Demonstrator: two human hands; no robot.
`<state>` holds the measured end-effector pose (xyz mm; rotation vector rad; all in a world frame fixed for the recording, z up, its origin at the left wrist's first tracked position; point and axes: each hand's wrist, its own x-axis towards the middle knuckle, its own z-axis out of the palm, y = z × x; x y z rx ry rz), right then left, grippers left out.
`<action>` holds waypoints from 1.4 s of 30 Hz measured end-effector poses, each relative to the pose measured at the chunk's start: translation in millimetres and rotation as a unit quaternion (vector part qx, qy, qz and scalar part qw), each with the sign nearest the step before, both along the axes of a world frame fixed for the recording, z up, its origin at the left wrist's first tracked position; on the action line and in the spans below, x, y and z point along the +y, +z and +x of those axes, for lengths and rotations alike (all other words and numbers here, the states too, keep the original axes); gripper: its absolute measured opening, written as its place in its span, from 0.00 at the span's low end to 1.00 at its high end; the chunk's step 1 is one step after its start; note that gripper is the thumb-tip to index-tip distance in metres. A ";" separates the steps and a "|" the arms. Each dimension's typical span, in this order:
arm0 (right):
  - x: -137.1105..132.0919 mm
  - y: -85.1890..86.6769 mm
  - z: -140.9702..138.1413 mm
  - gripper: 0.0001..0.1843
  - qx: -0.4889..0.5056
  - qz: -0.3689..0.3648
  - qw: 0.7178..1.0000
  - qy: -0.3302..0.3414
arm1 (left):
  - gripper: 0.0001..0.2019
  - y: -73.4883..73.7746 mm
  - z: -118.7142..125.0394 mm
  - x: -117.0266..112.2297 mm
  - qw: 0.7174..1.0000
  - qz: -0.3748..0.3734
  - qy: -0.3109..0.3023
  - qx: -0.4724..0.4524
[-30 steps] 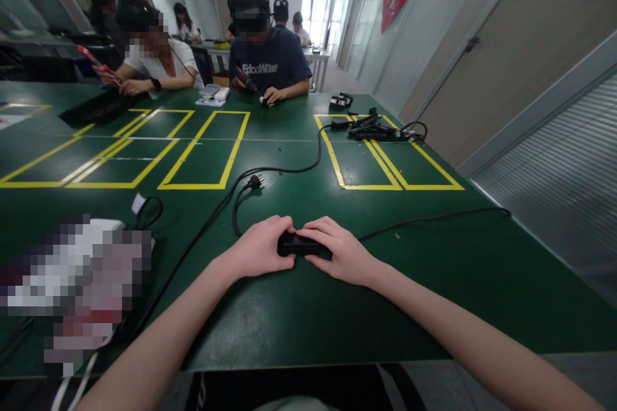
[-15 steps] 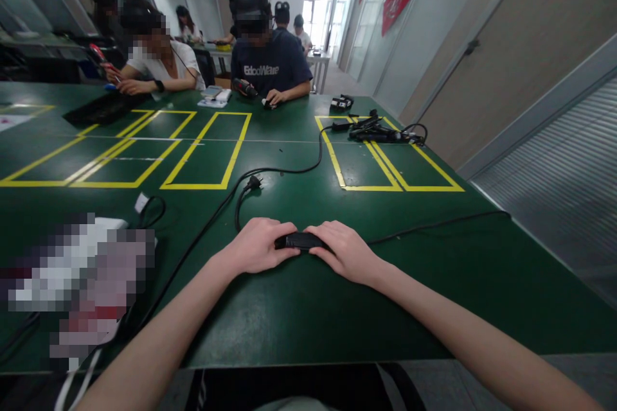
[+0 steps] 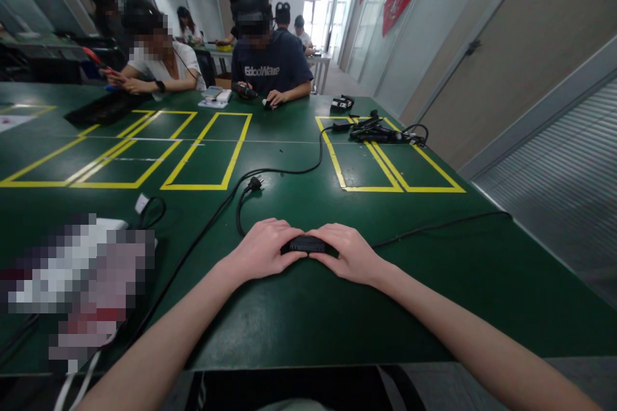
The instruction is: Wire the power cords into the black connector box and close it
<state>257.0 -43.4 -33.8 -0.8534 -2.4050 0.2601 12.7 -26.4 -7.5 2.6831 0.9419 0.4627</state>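
A black power adapter (image 3: pixel 307 244) lies low over the green table (image 3: pixel 250 321), gripped at both ends. My left hand (image 3: pixel 267 247) closes on its left end, fingers on the far side and thumb on the near side. On the right end, my right hand (image 3: pixel 344 253) has the same hold. The thumbs nearly meet, and the adapter's ends are hidden in the hands. Beyond my left hand a short black cord curves up to a plug (image 3: pixel 256 184) with bare prongs. A thin cable (image 3: pixel 434 226) runs from behind my right hand toward the table's right edge.
A long black cable (image 3: pixel 207 231) crosses the table to a heap of black adapters and cords (image 3: pixel 380 131). Yellow tape (image 3: pixel 371 189) marks rectangles. Blurred-out items (image 3: pixel 101 289) lie at left. Two co-workers sit opposite, one holding a power tool (image 3: pixel 244 90).
Both hands have shifted slightly right with the adapter. My left hand has slid closer to my right, so less of the adapter's near side shows.
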 end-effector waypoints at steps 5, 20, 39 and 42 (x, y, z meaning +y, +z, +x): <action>-1.0 -0.1 -0.9 0.14 0.012 0.002 1.000 0.003 | 0.20 -2.0 3.4 -0.8 1.000 0.011 0.010 -0.008; 3.8 -1.4 3.2 0.13 0.085 -0.035 0.996 -0.006 | 0.15 -0.6 7.3 -2.3 1.000 0.020 0.010 -0.011; 5.7 11.1 4.2 0.17 0.127 -0.051 0.991 0.006 | 0.16 -2.9 5.5 -0.2 0.993 0.112 -0.006 -0.033; 6.6 20.5 8.2 0.17 0.139 -0.185 0.973 0.015 | 0.16 -2.5 5.6 -0.2 0.990 0.138 -0.012 -0.024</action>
